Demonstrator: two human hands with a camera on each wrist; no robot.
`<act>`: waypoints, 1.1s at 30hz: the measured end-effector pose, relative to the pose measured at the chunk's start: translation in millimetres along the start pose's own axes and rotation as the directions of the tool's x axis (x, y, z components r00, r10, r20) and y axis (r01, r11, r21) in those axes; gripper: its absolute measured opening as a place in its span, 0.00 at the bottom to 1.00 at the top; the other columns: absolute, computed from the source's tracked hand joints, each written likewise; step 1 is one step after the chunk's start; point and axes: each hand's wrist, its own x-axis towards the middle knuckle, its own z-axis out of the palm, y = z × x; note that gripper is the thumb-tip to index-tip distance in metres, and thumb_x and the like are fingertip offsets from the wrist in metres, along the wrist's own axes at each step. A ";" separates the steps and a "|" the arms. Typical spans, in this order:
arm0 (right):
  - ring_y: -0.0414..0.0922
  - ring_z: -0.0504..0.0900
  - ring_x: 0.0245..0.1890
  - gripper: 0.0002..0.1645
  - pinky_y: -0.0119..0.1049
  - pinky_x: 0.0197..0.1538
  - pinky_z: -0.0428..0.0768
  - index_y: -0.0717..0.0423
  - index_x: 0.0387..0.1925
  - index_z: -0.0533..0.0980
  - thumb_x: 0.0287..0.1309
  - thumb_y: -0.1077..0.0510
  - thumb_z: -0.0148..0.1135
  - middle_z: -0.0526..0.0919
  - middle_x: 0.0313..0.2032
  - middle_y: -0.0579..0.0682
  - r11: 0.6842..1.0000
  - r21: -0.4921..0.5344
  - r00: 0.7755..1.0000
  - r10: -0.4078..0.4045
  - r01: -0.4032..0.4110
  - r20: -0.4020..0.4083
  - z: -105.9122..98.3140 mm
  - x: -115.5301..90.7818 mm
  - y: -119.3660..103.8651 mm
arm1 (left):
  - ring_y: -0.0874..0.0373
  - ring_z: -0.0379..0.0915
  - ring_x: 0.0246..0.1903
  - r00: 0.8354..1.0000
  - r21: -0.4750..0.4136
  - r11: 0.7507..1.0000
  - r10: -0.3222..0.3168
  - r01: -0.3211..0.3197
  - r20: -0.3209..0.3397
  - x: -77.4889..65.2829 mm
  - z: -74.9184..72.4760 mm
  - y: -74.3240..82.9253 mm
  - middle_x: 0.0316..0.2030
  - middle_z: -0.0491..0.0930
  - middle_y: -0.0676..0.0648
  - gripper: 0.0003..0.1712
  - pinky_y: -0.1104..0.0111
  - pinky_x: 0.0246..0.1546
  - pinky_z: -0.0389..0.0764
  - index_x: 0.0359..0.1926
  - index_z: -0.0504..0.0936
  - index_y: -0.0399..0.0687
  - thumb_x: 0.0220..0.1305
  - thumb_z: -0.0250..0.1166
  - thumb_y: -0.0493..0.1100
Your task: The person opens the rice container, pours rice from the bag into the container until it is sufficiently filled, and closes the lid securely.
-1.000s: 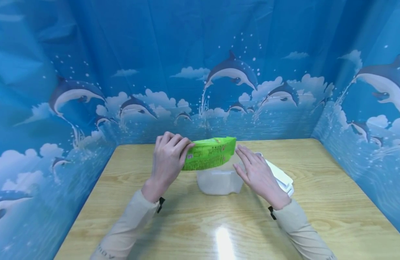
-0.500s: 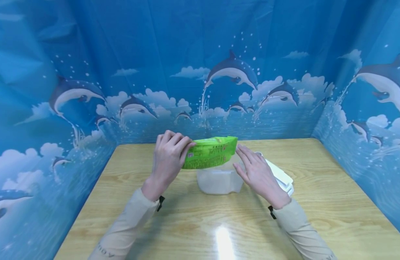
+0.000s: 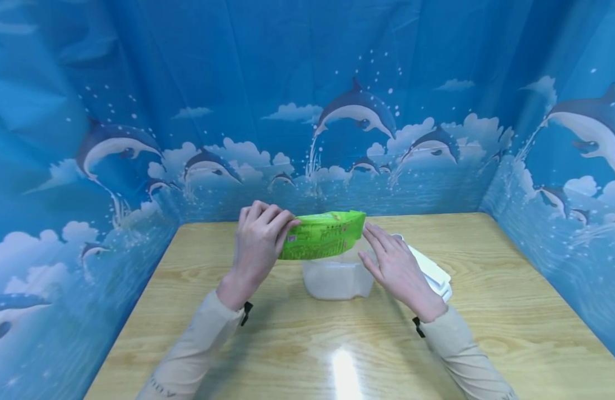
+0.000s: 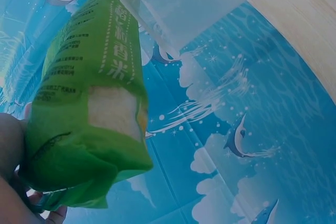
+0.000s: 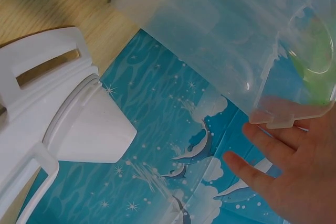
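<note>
My left hand [image 3: 261, 239] grips one end of a green bag of rice [image 3: 323, 236], which lies almost level above a translucent plastic container [image 3: 337, 280]. A clear window [image 4: 113, 109] on the bag shows pale contents. The bag's far end reaches over the container, whose wall hides part of it in the left wrist view. My right hand [image 3: 394, 266] lies with fingers extended at the container's right side. In the right wrist view its fingertips [image 5: 252, 129] are right at the container's rim [image 5: 281, 121]. Whitish contents show at the container's bottom.
A white plastic lid with a spout-like part and handle slots [image 5: 68, 103] lies on the wooden table [image 3: 297, 350], right of the container and partly behind my right hand. A blue dolphin-print curtain [image 3: 297, 111] encloses the table at the back and sides.
The green bag has shifted very slightly to the right since a second ago. My right hand and the container have stayed in place.
</note>
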 end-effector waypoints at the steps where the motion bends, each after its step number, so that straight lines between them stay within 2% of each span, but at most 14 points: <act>1: 0.57 0.61 0.74 0.37 0.61 0.73 0.61 0.63 0.74 0.63 0.77 0.41 0.45 0.62 0.75 0.59 1.000 0.002 1.000 0.001 -0.001 0.001 -0.5 -0.1 -0.3 | 0.51 0.70 0.37 1.000 -0.001 1.000 0.001 -0.001 -0.001 0.0 -0.2 0.0 0.31 0.82 0.49 0.08 0.57 0.40 0.70 0.36 0.88 0.49 0.70 0.66 0.46; 23: 0.56 0.62 0.74 0.37 0.61 0.72 0.63 0.61 0.75 0.62 0.77 0.41 0.45 0.64 0.74 0.58 1.000 0.001 1.000 0.007 -0.007 -0.005 1.7 0.7 0.7 | 0.50 0.71 0.39 1.000 0.012 1.000 0.022 -0.022 -0.001 -0.2 -2.4 -2.2 0.31 0.82 0.51 0.07 0.56 0.42 0.70 0.35 0.86 0.52 0.70 0.65 0.47; 33: 0.57 0.62 0.74 0.37 0.61 0.72 0.63 0.62 0.74 0.63 0.77 0.41 0.44 0.64 0.74 0.59 1.000 0.004 1.000 0.014 -0.014 0.001 1.1 0.7 0.1 | 0.50 0.71 0.38 0.999 -0.023 0.999 0.036 -0.036 0.000 -0.2 -3.5 -2.8 0.31 0.82 0.50 0.07 0.56 0.42 0.70 0.36 0.87 0.52 0.69 0.66 0.48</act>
